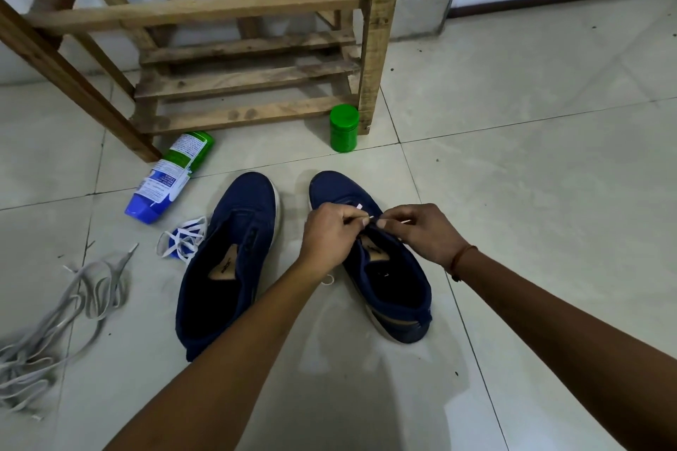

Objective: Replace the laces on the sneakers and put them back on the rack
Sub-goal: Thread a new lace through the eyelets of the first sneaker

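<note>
Two navy blue sneakers stand side by side on the tiled floor, toes pointing away from me. The left sneaker has no lace in it. Over the eyelets of the right sneaker my left hand and my right hand each pinch a part of a thin white lace. A loop of that lace shows under my left wrist. The wooden rack stands behind the shoes with bare slats.
A pile of grey laces lies at the left. A bundled white lace on a blue card sits beside the left sneaker. A blue-and-green bottle lies on its side, and a green jar stands by the rack's leg.
</note>
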